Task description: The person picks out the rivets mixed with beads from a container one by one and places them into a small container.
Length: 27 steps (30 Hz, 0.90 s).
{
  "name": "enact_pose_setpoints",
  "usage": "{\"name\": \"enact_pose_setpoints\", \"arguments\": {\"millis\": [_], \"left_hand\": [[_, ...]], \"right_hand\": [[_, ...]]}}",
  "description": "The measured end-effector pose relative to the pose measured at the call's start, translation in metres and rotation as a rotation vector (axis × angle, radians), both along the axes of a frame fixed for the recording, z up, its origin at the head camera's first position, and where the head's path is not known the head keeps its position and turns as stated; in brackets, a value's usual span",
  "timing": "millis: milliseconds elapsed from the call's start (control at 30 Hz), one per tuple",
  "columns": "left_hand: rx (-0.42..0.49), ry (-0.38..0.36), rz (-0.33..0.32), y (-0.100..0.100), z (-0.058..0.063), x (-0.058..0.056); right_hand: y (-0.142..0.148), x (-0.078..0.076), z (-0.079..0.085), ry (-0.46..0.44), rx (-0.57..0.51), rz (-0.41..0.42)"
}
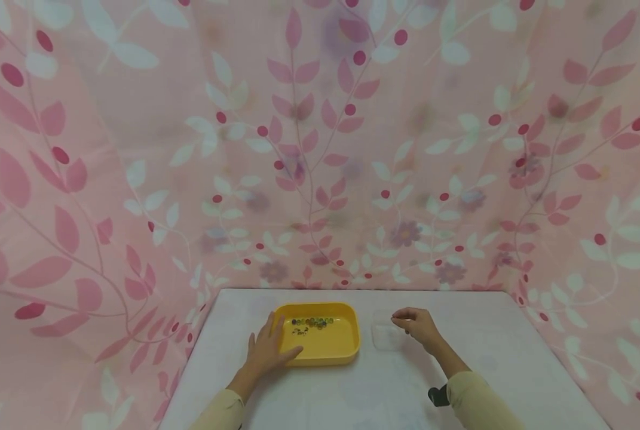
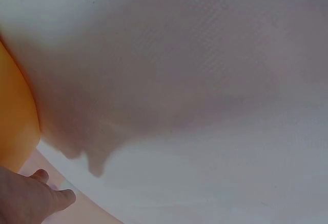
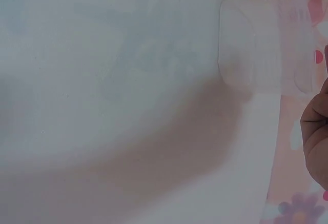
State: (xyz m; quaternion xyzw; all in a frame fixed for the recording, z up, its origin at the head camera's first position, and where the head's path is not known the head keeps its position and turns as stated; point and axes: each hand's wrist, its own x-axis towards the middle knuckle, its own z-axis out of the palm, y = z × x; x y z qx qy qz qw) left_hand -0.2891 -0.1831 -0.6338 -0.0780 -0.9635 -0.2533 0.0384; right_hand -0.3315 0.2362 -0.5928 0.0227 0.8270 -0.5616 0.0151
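Observation:
A yellow tray (image 1: 325,352) sits on the table, with several glass marbles (image 1: 320,322) in a cluster toward its back and a few tiny dark pieces (image 1: 300,332) in front of them. On its left rim rests my left hand (image 1: 266,349), fingers spread and the thumb reaching over the near left corner. To the right stands a clear plastic container (image 3: 266,44). Above this container is my right hand (image 1: 419,327), its thumb and fingertips drawn together. Whether something small is between those fingertips cannot be made out.
A white cloth covers the table (image 1: 320,406), which ends at a pink leaf-patterned curtain (image 1: 309,179) behind and at both sides. A dark strap piece (image 1: 438,395) hangs by the right sleeve.

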Motion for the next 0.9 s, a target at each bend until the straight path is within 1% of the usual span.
{"name": "enact_pose_setpoints", "arguments": {"millis": [233,400,500,667,800,900], "left_hand": [[-0.009,-0.012,0.0,0.001,0.0,0.0],[0.004,-0.006,-0.007,0.001,0.0,0.0],[-0.005,-0.011,-0.011,0.0,0.001,-0.001],[-0.003,-0.025,-0.022,0.0,0.003,-0.001],[0.001,-0.033,-0.026,-0.001,0.003,0.0],[0.001,-0.039,-0.03,0.0,0.004,0.0]], "right_hand": [[0.002,0.002,-0.008,0.025,0.014,0.028],[0.002,0.004,-0.011,0.034,0.036,0.019],[0.002,0.005,-0.012,0.046,0.044,0.011],[0.002,0.006,-0.015,0.055,0.029,0.013],[0.002,0.008,-0.015,0.063,0.046,0.011],[0.003,0.008,-0.017,0.075,0.081,0.018]]}}
